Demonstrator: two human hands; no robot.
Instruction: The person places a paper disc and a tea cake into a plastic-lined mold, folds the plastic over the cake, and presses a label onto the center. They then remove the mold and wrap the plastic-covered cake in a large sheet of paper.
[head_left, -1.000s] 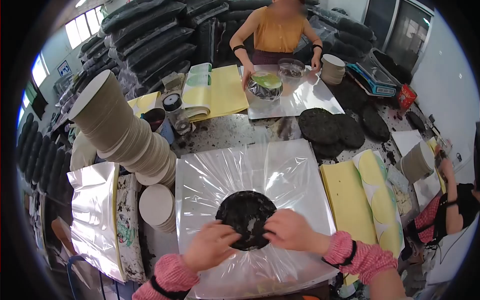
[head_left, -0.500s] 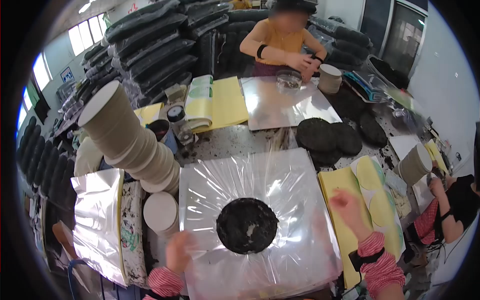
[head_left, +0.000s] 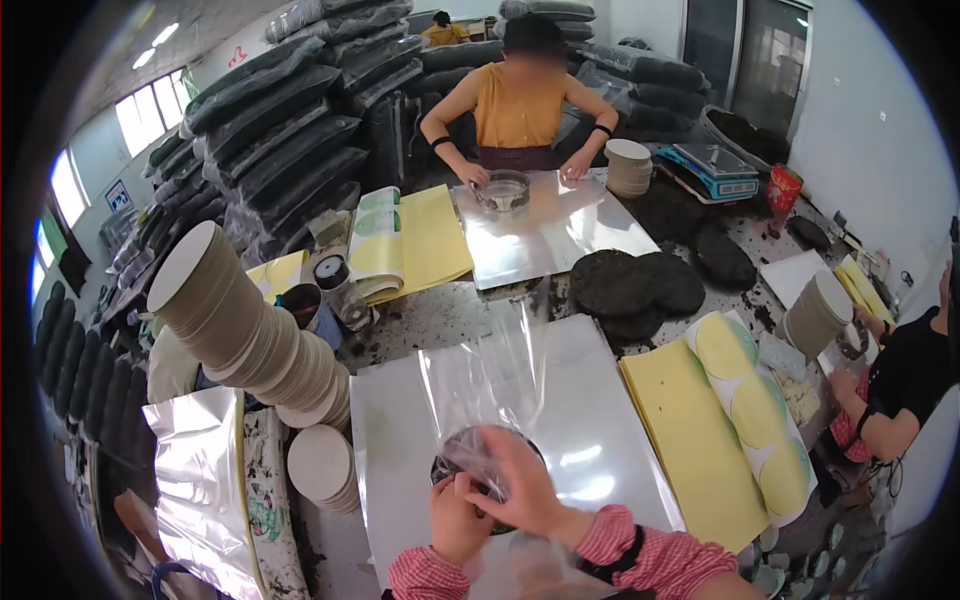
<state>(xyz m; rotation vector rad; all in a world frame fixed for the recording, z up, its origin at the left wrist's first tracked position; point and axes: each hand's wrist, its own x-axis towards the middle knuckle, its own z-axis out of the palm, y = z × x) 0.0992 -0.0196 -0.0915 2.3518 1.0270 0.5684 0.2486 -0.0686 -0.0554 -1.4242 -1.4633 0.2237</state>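
Observation:
A dark round cake point(head_left: 447, 466) lies on a shiny metallic sheet point(head_left: 395, 430), mostly hidden by my hands. Clear plastic film point(head_left: 487, 375) stands up in loose folds behind it and is drawn in over its top. My left hand point(head_left: 460, 520) is at the cake's near edge, fingers curled in a pinch on the film. From the right, my right hand point(head_left: 525, 487) reaches across the cake with bent fingers gripping gathered film. The two hands nearly touch.
Leaning stacks of pale round discs point(head_left: 255, 330) stand at left, beside foil sheets point(head_left: 195, 470). Yellow paper point(head_left: 690, 440) lies at right, dark round cakes point(head_left: 635, 290) behind. A co-worker point(head_left: 520, 110) across the table touches a clear ring point(head_left: 502, 190); another person point(head_left: 900, 380) sits at right.
My hands have come from either side to meet over the dark cake. The film, spread flat before, is now gathered up and inward. The co-worker's hands have moved apart.

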